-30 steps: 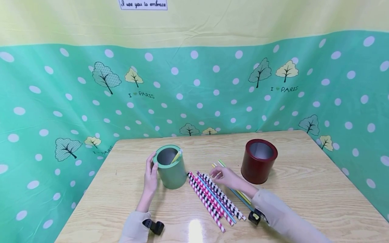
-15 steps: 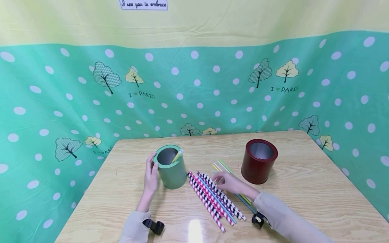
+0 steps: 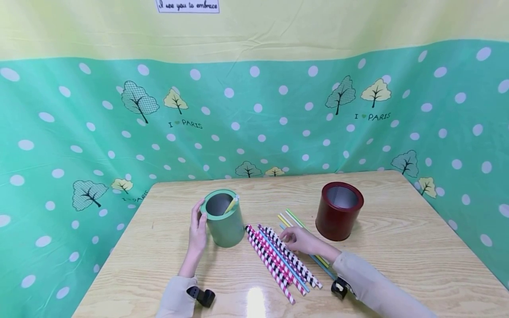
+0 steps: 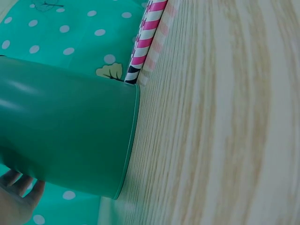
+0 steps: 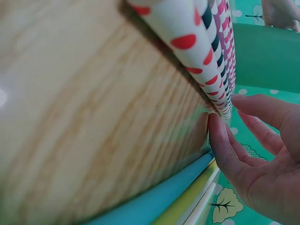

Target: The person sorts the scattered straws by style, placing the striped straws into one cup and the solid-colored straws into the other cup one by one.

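On the left of the table stands a green tin can [image 3: 226, 229], tilted slightly in the head view. A yellow straw [image 3: 230, 205] leans inside it against the rim. My left hand [image 3: 197, 232] holds the can by its left side, thumb and fingers at the rim. My right hand [image 3: 300, 240] is at the right edge of a pile of striped paper straws [image 3: 270, 260]. In the right wrist view its thumb and index fingertip pinch a white straw with red dots [image 5: 185, 42], which lies along the pile's edge.
Plain blue, yellow, white and green straws [image 3: 322, 261] lie under and beside the right forearm. A dark red tin can [image 3: 339, 218] stands at the right rear of the wooden table [image 3: 131, 274]. A green dotted curtain [image 3: 222, 110] hangs behind.
My right hand has come down from over the straws to the pile's right edge, shifting slightly right. My left hand and both cans have stayed in place.
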Action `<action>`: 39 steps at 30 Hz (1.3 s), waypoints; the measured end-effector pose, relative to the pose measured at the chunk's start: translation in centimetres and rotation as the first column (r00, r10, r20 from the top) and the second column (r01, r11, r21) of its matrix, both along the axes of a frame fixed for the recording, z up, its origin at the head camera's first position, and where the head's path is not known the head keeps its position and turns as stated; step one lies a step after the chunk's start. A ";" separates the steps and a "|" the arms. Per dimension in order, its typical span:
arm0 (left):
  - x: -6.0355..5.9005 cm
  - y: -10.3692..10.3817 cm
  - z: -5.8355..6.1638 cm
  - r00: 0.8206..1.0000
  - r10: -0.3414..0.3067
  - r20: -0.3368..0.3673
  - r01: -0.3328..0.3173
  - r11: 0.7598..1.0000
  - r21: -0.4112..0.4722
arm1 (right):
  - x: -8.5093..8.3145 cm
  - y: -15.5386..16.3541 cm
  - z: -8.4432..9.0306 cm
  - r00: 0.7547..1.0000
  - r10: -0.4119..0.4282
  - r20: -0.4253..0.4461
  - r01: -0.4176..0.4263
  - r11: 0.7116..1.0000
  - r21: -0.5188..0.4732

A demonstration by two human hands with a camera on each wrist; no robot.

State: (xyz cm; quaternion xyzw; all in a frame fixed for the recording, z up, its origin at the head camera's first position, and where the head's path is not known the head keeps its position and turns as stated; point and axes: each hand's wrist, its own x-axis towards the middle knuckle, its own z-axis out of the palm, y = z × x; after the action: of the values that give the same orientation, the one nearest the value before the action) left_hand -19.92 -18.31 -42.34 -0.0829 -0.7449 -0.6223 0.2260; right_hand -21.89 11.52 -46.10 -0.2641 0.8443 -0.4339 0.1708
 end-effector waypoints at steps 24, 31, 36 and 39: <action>-0.2 -0.3 -0.5 1.000 -0.007 0.003 0.007 1.000 -0.001 | -0.2 0.0 -0.6 0.999 0.025 -0.042 -0.025 1.000 0.004; -1.6 -1.2 -2.9 1.000 -0.007 -0.023 0.007 1.000 0.003 | 0.0 -0.1 -0.7 0.997 0.014 -0.080 -0.011 0.999 0.043; -1.8 -1.2 -3.1 0.999 0.002 -0.038 -0.002 1.000 -0.002 | 0.3 -0.3 -0.5 0.996 -0.007 -0.094 0.014 0.997 0.082; -1.8 -1.3 -3.1 0.999 0.002 -0.043 -0.002 1.000 -0.004 | 0.4 -0.4 -0.4 0.994 -0.017 -0.104 0.027 0.995 0.096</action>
State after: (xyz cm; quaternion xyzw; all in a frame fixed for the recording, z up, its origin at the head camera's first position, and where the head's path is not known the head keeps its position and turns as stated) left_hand -21.68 -19.57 -45.40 -0.0961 -0.7410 -0.6188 0.2424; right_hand -21.49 11.13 -46.55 -0.2680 0.8749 -0.3802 0.1350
